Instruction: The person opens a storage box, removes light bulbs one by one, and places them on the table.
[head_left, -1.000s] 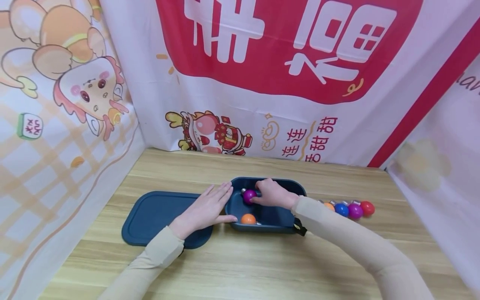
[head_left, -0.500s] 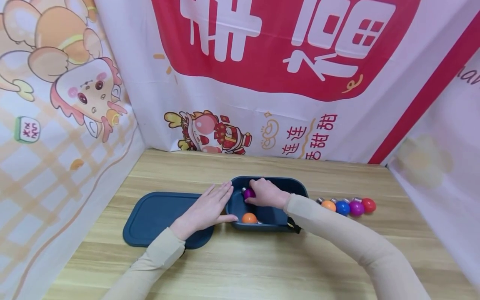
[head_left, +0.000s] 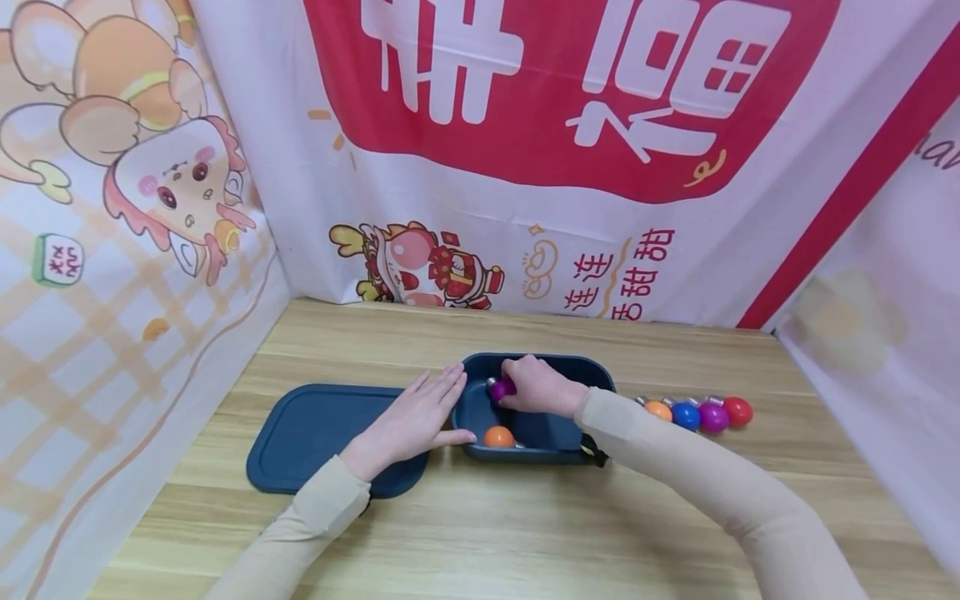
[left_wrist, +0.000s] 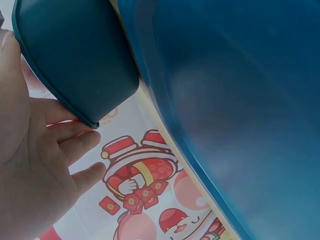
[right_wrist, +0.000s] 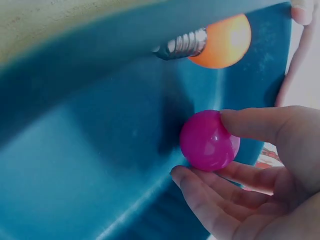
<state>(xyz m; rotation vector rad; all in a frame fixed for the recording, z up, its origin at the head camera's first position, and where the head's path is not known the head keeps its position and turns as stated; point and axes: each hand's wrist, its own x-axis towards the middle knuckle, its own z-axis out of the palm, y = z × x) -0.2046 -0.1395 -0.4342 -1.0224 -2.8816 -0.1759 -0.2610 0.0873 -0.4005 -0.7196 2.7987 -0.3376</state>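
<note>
A dark blue open box (head_left: 525, 456) stands on the wooden table. Inside it, my right hand (head_left: 543, 388) pinches a purple light bulb (right_wrist: 207, 142) between thumb and fingers, near the left end. The bulb's metal cap points to the left in the head view. An orange light bulb (head_left: 498, 437) with a ridged silver cap lies along the front wall of the box. My left hand (head_left: 408, 417) rests against the box's left end, fingers straight, with fingertips at the rim and the thumb at the front corner.
A dark blue lid (head_left: 315, 437) lies flat left of the box, partly under my left forearm. To the right, several bulbs lie in a row, among them a blue bulb (head_left: 686, 414) and a red bulb (head_left: 738, 411). A black strap (head_left: 595, 452) hangs at the box's right end.
My right hand has shifted a little left and its fingers now cover more of the purple bulb. Over the last half second both drift slightly back right. My left hand stays put.
</note>
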